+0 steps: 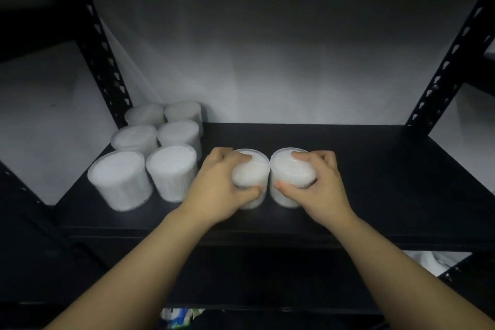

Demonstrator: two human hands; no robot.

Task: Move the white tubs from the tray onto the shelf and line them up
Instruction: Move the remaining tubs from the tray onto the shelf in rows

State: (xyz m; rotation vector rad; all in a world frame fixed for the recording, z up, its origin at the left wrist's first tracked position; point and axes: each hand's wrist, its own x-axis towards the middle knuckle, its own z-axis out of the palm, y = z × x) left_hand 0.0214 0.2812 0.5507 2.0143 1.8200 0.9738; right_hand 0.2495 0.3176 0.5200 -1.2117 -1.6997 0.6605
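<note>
while both arms reach over the shelf's front edge, the left hand (217, 187) wraps thumb and fingers around the left tub (250, 178) and the right hand (318, 187) clasps the right tub (290, 177) likewise; the two tubs touch near the middle of the black shelf (375, 182). six placed tubs (150, 153) stand in two rows at its left rear corner, beside a black upright (107, 61), against a pale wall (267, 48).

Left hand (217, 187) gripped one white tub (250, 178), right hand (318, 185) gripped another tub (290, 177); both stood touching near the shelf (375, 182) front edge, mid-width. Six tubs (150, 153) sat in two rows at the shelf's left end.
</note>
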